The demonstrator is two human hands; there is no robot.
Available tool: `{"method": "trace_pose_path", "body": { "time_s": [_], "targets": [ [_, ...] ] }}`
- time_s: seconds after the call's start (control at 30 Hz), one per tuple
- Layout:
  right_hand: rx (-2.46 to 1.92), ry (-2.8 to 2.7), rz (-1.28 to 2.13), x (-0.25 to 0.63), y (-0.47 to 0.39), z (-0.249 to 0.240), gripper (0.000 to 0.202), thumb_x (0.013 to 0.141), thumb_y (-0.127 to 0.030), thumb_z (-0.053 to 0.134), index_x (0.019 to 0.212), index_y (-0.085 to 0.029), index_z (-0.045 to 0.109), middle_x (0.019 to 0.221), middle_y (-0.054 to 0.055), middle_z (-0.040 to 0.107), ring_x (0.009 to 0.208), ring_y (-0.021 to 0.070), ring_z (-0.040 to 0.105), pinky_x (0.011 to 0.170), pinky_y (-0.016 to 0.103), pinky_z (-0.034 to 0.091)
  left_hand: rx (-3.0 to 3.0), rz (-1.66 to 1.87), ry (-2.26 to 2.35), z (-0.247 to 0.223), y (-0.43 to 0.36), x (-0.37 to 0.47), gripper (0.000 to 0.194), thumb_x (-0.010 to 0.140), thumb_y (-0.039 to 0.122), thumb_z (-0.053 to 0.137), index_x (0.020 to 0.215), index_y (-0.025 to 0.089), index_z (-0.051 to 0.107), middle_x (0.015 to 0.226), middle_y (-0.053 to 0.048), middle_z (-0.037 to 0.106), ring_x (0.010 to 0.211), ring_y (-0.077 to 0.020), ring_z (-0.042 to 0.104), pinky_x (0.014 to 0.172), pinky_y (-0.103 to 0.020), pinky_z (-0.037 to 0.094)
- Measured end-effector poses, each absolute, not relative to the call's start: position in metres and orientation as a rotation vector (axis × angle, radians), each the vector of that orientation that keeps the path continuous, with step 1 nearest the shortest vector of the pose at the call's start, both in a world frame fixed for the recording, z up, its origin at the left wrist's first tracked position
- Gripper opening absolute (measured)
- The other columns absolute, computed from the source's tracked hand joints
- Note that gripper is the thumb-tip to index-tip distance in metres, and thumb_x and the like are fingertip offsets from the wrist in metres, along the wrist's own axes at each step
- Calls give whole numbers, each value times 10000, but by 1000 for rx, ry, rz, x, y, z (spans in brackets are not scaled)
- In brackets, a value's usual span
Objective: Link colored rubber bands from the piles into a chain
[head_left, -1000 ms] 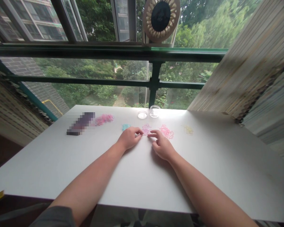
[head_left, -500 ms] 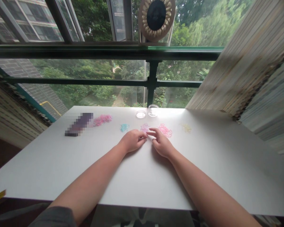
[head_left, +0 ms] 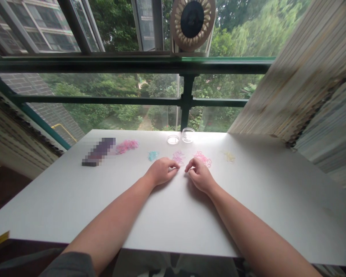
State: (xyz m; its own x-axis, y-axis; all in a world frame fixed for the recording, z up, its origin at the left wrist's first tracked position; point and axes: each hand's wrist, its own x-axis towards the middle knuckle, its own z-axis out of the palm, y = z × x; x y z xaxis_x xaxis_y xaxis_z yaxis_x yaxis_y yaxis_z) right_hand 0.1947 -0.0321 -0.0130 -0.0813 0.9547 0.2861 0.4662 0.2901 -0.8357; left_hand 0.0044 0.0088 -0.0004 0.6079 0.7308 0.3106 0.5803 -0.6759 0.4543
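Observation:
My left hand [head_left: 162, 171] rests on the white table with thumb and forefinger pinched together, just in front of a pile of lilac rubber bands [head_left: 178, 155]. Whatever is between those fingertips is too small to make out. Facing it, a short gap away, my right hand [head_left: 201, 176] has its fingers curled in and thumb close to the forefinger; its contents cannot be told. Behind the right hand lies a pile of pink bands [head_left: 203, 157], partly covered by it. A small turquoise pile [head_left: 153, 155] sits beyond the left hand, and yellow bands [head_left: 229, 156] lie farther right.
At the table's back edge stand a clear round container [head_left: 188, 135] and a clear lid [head_left: 173, 140]. A larger heap of pink and purple bands [head_left: 127, 146] lies at the left, beside a blurred-out dark object [head_left: 99, 152]. Window rails [head_left: 132, 100] and a curtain [head_left: 265, 84] border the table.
My right hand's outstretched fingers have curled in and drawn back slightly from the left hand and the lilac pile. The left hand stays pinched in nearly the same place.

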Motion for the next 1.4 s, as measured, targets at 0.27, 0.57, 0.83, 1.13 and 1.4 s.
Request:
{"method": "trace_pose_path", "body": {
  "time_s": [0.27, 0.57, 0.83, 1.13, 1.4],
  "targets": [
    [-1348, -1672, 721, 195, -33, -13, 106, 647, -108, 427, 679, -195, 477, 695, -4, 597, 577, 126, 522, 570, 258, 425, 2524, 715, 1095, -1, 11, 3, 173, 765, 273, 560, 866, 222, 691, 803, -27, 670, 768, -166, 592, 747, -285, 461],
    [-1429, -1631, 741, 192, -34, -15, 187, 707, -139, 466, 882, -196, 494, 1002, 53, 651, 466, 78, 522, 552, 266, 449, 2525, 680, 1046, 3, 5, 6, 176, 757, 269, 569, 873, 227, 695, 791, -30, 658, 772, -164, 591, 745, -277, 461],
    [-1357, -1776, 729, 191, -40, -12, 301, 712, -115, 475, 997, -204, 519, 1042, 61, 652, 506, 81, 523, 597, 264, 447, 2599, 606, 1058, 4, 3, 8, 204, 776, 326, 564, 917, 237, 682, 772, -32, 652, 757, -174, 592, 714, -281, 463],
    [-1326, -1761, 766, 191, -42, -10, 387, 702, -113, 462, 1074, -216, 486, 1152, 62, 588, 478, 59, 472, 548, 249, 428, 2568, 646, 1097, 2, 5, 4, 219, 775, 316, 567, 948, 238, 677, 823, -33, 665, 794, -174, 591, 752, -285, 460],
    [-1391, -1766, 722, 191, -42, -7, 60, 693, -151, 441, 719, -204, 431, 591, -48, 471, 510, 105, 439, 499, 228, 338, 2487, 808, 1011, 6, 8, -1, 149, 768, 259, 560, 812, 200, 690, 754, -11, 682, 685, -131, 595, 675, -241, 454]
  ]
}}
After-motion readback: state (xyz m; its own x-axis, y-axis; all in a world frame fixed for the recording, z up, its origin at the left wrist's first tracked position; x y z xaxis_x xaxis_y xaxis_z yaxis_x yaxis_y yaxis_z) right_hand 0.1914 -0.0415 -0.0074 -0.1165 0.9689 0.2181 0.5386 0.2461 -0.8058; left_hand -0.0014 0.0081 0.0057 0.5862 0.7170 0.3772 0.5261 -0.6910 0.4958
